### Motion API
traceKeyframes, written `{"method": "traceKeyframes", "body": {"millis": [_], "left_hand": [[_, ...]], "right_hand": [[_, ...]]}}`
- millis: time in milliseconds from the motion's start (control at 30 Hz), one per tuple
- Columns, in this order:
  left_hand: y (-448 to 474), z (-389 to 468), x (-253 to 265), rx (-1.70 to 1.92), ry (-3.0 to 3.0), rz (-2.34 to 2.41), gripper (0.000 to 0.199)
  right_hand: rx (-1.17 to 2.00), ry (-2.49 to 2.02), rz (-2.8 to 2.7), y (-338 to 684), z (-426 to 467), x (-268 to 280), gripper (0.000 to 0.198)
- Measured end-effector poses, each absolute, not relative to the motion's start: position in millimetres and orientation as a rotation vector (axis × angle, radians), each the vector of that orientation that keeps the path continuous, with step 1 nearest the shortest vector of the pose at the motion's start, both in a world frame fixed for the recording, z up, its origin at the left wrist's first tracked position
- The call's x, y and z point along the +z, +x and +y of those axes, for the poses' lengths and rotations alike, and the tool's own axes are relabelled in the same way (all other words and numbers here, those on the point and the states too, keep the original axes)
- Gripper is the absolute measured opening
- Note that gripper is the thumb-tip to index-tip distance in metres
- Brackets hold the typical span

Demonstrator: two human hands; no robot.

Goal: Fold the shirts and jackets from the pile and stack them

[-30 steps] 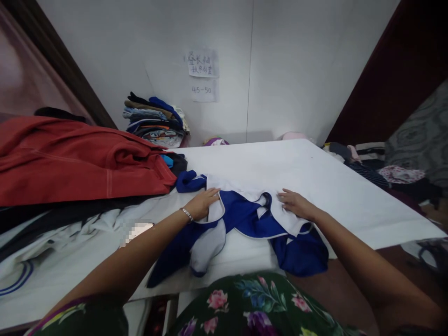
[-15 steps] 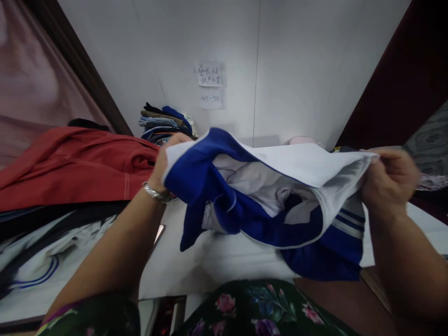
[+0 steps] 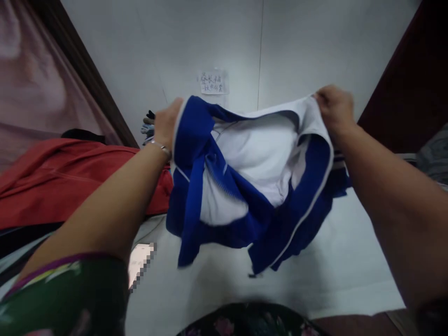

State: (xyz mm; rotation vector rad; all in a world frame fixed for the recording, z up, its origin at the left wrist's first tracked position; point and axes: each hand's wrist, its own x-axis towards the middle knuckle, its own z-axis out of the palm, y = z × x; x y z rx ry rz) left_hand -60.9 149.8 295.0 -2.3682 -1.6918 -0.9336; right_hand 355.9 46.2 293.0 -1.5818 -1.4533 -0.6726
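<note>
A blue and white zip jacket hangs in the air between my hands, its white inside facing me and its zip edge showing on the left. My left hand is closed on the jacket's upper left edge, partly hidden behind the blue cloth. With bent fingers, my right hand grips the white upper right edge. Striped blue cloth dangles below and behind the right hand. The jacket's lower edges hang just above the white table.
On the left lies a red garment over other clothes. A folded clothes stack stands behind my left hand. A phone lies near my left forearm. Paper notes are stuck on the pale wall behind.
Both hands have risen with the jacket, and my right hand has come inward to the left. The jacket hangs more open, with its zip edge now showing.
</note>
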Motion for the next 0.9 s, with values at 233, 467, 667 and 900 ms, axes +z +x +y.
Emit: {"method": "traceKeyframes", "body": {"millis": [233, 467, 667, 900], "left_hand": [[-35.5, 195.8, 174.7, -0.498, -2.491, -1.836, 0.031], [-59.1, 108.5, 65.0, -0.399, -2.623, -2.009, 0.043], [-73.5, 71.9, 36.0, -0.37, -2.555, -2.191, 0.064], [-72.4, 74.1, 43.3, -0.566, -2.671, -2.296, 0.024]], "right_hand": [[0.043, -1.428, -1.507, 335.9, 98.6, 183.3, 0.027], [0.435, -1.8, -1.623, 307.2, -60.0, 24.0, 0.039], [0.146, -2.13, -1.409, 334.2, -127.8, 1.8, 0.062], [0.467, -2.178, -1.292, 348.3, -90.5, -18.8, 0.067]]}}
